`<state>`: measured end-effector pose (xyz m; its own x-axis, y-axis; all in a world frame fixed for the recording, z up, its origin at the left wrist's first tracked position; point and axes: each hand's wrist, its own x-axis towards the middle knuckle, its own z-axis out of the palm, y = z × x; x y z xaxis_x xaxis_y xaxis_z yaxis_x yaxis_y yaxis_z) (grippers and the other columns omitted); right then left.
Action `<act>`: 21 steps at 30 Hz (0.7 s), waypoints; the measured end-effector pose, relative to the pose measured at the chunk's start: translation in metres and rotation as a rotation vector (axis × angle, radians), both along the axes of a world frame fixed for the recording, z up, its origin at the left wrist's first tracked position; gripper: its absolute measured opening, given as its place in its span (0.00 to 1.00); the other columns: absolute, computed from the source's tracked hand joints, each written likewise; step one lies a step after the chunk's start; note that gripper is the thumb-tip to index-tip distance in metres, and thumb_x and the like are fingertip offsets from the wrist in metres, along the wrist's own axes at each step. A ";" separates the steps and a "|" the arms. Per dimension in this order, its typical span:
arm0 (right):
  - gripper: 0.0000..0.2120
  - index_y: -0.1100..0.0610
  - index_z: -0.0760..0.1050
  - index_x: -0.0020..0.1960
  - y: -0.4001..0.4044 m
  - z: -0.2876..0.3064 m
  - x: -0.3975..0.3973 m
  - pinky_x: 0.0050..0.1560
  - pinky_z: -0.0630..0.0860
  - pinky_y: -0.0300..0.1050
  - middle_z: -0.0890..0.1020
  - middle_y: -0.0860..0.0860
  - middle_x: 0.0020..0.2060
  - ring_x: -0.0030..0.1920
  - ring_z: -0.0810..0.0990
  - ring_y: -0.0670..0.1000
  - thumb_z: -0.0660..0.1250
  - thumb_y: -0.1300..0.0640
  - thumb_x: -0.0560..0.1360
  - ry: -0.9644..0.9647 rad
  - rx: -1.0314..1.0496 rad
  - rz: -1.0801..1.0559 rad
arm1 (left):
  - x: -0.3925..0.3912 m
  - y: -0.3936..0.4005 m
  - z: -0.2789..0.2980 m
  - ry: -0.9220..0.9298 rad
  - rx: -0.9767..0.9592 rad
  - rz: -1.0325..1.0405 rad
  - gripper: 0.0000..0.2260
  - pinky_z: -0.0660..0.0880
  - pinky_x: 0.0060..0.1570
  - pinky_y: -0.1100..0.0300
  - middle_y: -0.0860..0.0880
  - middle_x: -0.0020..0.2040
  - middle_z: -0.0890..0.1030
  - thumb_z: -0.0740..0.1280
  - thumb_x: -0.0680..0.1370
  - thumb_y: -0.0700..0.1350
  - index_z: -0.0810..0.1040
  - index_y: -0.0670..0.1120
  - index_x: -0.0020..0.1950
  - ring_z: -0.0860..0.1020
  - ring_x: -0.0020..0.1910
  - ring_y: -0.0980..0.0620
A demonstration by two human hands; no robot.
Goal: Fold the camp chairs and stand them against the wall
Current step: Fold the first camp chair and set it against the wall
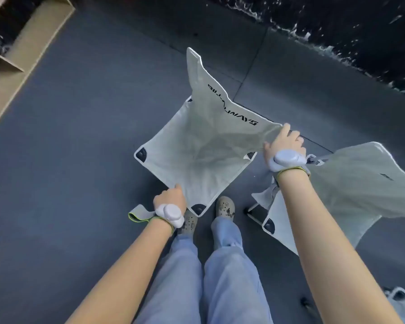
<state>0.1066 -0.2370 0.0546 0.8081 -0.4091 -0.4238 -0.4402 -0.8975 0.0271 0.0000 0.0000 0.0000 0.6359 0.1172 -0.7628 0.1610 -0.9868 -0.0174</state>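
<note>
Carefully now: if I push the chair [197,146] shut too fast, the cloth could slip or the frame could nip my fingers. My left hand [170,198] pinches the seat's near edge. My right hand [284,142] grips the back corner. The second chair [351,183] sits just past my right fingers.

Chair before me [197,139]: pale grey fabric camp chair, still open; seat spread flat, black corner caps showing, backrest raised with black lettering.
Its hold: my left hand [170,198] grips the near seat edge; my right hand [284,142] grips the backrest's right corner.
Second chair [351,183]: same fabric, open, just beside it on my right.
</note>
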 end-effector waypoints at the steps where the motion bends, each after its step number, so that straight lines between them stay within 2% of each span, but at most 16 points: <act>1: 0.30 0.62 0.54 0.73 -0.003 -0.008 0.008 0.58 0.70 0.54 0.65 0.64 0.68 0.67 0.67 0.63 0.60 0.50 0.78 -0.020 -0.020 0.024 | 0.000 -0.008 -0.009 0.028 0.007 0.018 0.15 0.68 0.39 0.57 0.42 0.54 0.81 0.55 0.77 0.35 0.66 0.42 0.63 0.80 0.51 0.42; 4: 0.30 0.59 0.53 0.75 -0.017 -0.050 0.024 0.54 0.70 0.54 0.68 0.64 0.65 0.63 0.70 0.63 0.61 0.55 0.78 -0.124 -0.082 0.161 | -0.007 -0.031 -0.060 0.055 0.032 0.076 0.22 0.68 0.38 0.57 0.43 0.55 0.81 0.57 0.77 0.35 0.57 0.42 0.71 0.81 0.51 0.43; 6: 0.25 0.62 0.60 0.72 -0.028 -0.074 0.034 0.46 0.69 0.53 0.73 0.64 0.59 0.56 0.74 0.63 0.59 0.62 0.77 -0.223 -0.081 0.249 | -0.017 -0.046 -0.097 0.061 0.039 0.123 0.24 0.68 0.38 0.57 0.43 0.56 0.81 0.57 0.80 0.40 0.52 0.44 0.74 0.81 0.51 0.43; 8: 0.18 0.65 0.67 0.65 -0.032 -0.071 0.037 0.40 0.62 0.50 0.76 0.64 0.53 0.49 0.75 0.62 0.57 0.68 0.76 -0.300 -0.067 0.299 | -0.029 -0.051 -0.119 0.046 0.031 0.160 0.25 0.68 0.39 0.56 0.43 0.56 0.81 0.56 0.82 0.47 0.49 0.44 0.75 0.81 0.51 0.42; 11: 0.13 0.64 0.69 0.59 -0.040 -0.086 0.037 0.37 0.60 0.46 0.75 0.62 0.52 0.39 0.66 0.57 0.57 0.71 0.76 -0.245 -0.065 0.253 | -0.045 -0.063 -0.159 0.102 0.049 0.213 0.32 0.68 0.38 0.57 0.44 0.54 0.81 0.55 0.81 0.54 0.40 0.45 0.77 0.81 0.49 0.43; 13: 0.10 0.64 0.73 0.49 -0.039 -0.102 0.035 0.30 0.58 0.43 0.78 0.62 0.43 0.33 0.62 0.55 0.64 0.73 0.69 -0.413 -0.114 0.284 | -0.051 -0.070 -0.184 0.148 0.087 0.247 0.37 0.67 0.32 0.60 0.44 0.51 0.83 0.56 0.80 0.58 0.36 0.45 0.76 0.82 0.45 0.45; 14: 0.11 0.64 0.74 0.43 -0.035 -0.098 0.034 0.27 0.53 0.40 0.78 0.61 0.36 0.29 0.60 0.54 0.69 0.74 0.63 -0.444 -0.151 0.313 | -0.052 -0.070 -0.187 0.150 0.101 0.258 0.38 0.64 0.28 0.61 0.44 0.49 0.83 0.56 0.79 0.59 0.34 0.45 0.76 0.81 0.42 0.45; 15: 0.13 0.63 0.73 0.38 -0.033 -0.099 0.035 0.26 0.47 0.35 0.78 0.59 0.32 0.27 0.57 0.53 0.72 0.73 0.58 -0.489 -0.214 0.339 | -0.053 -0.070 -0.194 0.166 0.114 0.264 0.40 0.61 0.26 0.63 0.44 0.47 0.84 0.57 0.78 0.61 0.34 0.45 0.76 0.80 0.38 0.45; 17: 0.15 0.62 0.72 0.34 -0.033 -0.101 0.041 0.31 0.36 0.34 0.77 0.57 0.29 0.26 0.55 0.53 0.73 0.73 0.53 -0.523 -0.241 0.373 | -0.052 -0.070 -0.212 0.170 0.129 0.272 0.42 0.58 0.25 0.63 0.44 0.45 0.84 0.57 0.78 0.62 0.32 0.45 0.75 0.77 0.34 0.46; 19: 0.15 0.62 0.72 0.34 -0.034 -0.105 0.040 0.34 0.35 0.32 0.77 0.58 0.29 0.27 0.55 0.53 0.72 0.74 0.54 -0.493 -0.230 0.393 | -0.052 -0.071 -0.225 0.200 0.134 0.262 0.41 0.61 0.26 0.63 0.44 0.45 0.84 0.56 0.78 0.61 0.31 0.45 0.75 0.78 0.35 0.46; 21: 0.14 0.62 0.72 0.34 -0.033 -0.103 0.039 0.34 0.35 0.32 0.77 0.58 0.29 0.27 0.55 0.53 0.72 0.74 0.54 -0.482 -0.226 0.392 | -0.054 -0.071 -0.231 0.191 0.118 0.262 0.39 0.66 0.31 0.61 0.43 0.47 0.84 0.55 0.78 0.61 0.32 0.47 0.75 0.82 0.41 0.45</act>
<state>0.1454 -0.2698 -0.0487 0.9930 -0.0823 0.0844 -0.0917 -0.9891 0.1151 -0.0544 -0.0706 -0.2310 0.4192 0.3520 -0.8369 0.3911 -0.9019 -0.1834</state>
